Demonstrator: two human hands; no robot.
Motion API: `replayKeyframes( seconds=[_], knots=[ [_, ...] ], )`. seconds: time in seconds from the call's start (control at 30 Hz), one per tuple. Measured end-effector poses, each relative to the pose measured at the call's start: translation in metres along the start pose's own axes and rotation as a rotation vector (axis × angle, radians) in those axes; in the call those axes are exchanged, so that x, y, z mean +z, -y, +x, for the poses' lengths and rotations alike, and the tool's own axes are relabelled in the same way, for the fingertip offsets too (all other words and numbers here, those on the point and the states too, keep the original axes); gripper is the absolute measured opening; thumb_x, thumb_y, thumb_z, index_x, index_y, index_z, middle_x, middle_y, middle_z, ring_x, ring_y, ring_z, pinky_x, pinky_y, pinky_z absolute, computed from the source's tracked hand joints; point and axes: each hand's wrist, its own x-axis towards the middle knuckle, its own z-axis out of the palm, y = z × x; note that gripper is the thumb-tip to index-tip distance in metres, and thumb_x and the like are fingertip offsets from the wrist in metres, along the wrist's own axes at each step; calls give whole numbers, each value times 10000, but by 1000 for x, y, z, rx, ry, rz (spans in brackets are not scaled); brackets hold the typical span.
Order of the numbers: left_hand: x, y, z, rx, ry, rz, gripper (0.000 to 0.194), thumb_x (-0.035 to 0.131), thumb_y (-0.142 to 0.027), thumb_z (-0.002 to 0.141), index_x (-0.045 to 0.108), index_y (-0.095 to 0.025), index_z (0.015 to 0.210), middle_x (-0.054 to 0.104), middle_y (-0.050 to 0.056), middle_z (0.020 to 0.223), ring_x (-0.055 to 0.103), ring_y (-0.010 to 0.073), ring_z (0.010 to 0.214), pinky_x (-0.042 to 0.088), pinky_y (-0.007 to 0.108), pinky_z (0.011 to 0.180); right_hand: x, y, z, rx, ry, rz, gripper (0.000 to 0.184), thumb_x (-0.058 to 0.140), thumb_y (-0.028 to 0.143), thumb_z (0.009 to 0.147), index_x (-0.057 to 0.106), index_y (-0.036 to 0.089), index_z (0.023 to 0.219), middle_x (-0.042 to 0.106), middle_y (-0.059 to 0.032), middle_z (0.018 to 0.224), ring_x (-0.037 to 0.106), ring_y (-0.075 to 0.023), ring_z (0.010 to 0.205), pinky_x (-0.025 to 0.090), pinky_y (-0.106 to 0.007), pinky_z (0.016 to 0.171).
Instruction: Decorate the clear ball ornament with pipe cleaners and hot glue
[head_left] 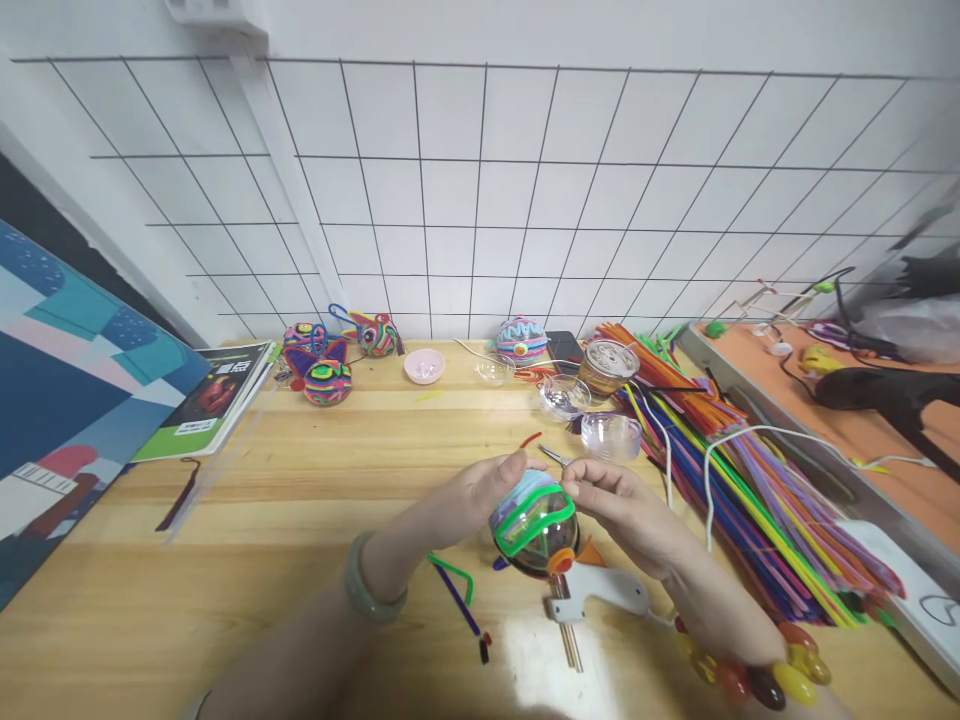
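Right fingers (592, 482) pressed together at the edge of the green-striped ball (538, 538); left fingers (510, 474) opposite, beside its top, partly hidden, grip I can't tell. Glue gun (606, 588) lies on the counter (337, 490), nearer me than either.

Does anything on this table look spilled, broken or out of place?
Nothing looks spilled or broken. A bent green pipe cleaner lies stray, left of the glue gun, away from the pipe-cleaner bundle at right.

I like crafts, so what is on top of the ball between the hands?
Green strips and pale bands curve over the ball. The ball itself hides its far side.
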Motion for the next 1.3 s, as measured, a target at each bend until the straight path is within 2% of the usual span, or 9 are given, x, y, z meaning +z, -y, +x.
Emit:
replayKeyframes(
  seconds=[0.13, 0.4, 0.53, 0.67, 0.8, 0.97, 1.07, 1.17, 1.3],
  knots=[
    [0, 0, 0, 15, 12, 28, 557, 332, -610, 907, 657, -166, 991, 664, 64, 955, 575, 234, 1015, 478, 316, 804, -2, -1, 0, 19, 24, 5, 380, 816, 490, 609, 608, 178, 676, 582, 27, 619, 529, -122, 594, 421, -272, 608],
    [1, 2, -1, 64, 16, 33, 527, 435, -562, 896, 613, -149, 1171, 646, 104, 1167, 590, 230, 1064, 467, 337, 897, 2, 1, -7, -58, -9, -15, 341, 814, 453, 634, 618, 175, 649, 566, 36, 622, 513, -110, 602, 428, -258, 620],
    [-1, -1, -4, 190, 21, 100, 469, 627, -478, 815, 619, -192, 1187, 642, 91, 1177, 596, 220, 1059, 464, 335, 916, 7, 9, -19, -165, -42, -162, 307, 762, 445, 697, 604, 189, 636, 551, 35, 606, 496, -111, 573, 434, -249, 572],
    [-4, -4, -7, 346, 18, 191, 526, 762, -412, 699, 634, -232, 1177, 642, 85, 1174, 588, 237, 1087, 451, 362, 956, 9, 13, -34, -261, -24, -273, 232, 717, 379, 768, 608, 196, 677, 562, 33, 617, 507, -114, 581, 427, -241, 561],
    [-1, -7, -9, 466, 15, 281, 519, 762, -359, 704, 617, -220, 1182, 648, 101, 1164, 588, 242, 1094, 459, 369, 955, 10, 13, -42, -300, 38, -269, 189, 689, 337, 810, 596, 204, 714, 582, 33, 657, 549, -123, 619, 444, -244, 590],
    [3, -10, -11, 534, -12, 322, 469, 720, -288, 731, 606, -200, 1178, 651, 105, 1150, 591, 231, 1080, 463, 361, 951, 12, 16, -45, -353, 37, -368, 202, 664, 318, 833, 580, 197, 695, 568, 29, 670, 531, -123, 649, 430, -246, 614],
    [3, -9, -11, 452, -11, 277, 448, 714, -298, 742, 620, -195, 1168, 647, 95, 1154, 587, 225, 1083, 452, 353, 963, 11, 15, -43, -335, 23, -350, 197, 673, 327, 823, 592, 196, 700, 566, 32, 665, 525, -123, 644, 418, -246, 612],
    [2, -5, -10, 239, 7, 166, 498, 704, -428, 755, 621, -195, 1186, 633, 100, 1191, 592, 239, 1074, 457, 362, 945, 7, 9, -35, -266, -18, -259, 214, 708, 365, 789, 615, 195, 699, 564, 37, 638, 505, -117, 612, 399, -243, 595],
    [2, -2, -8, 38, 46, 25, 616, 451, -627, 855, 610, -148, 1208, 651, 120, 1161, 600, 249, 1055, 470, 348, 889, 3, -2, -20, -125, -19, -64, 256, 759, 395, 736, 628, 183, 675, 566, 43, 614, 487, -100, 589, 386, -234, 597]
  ],
)
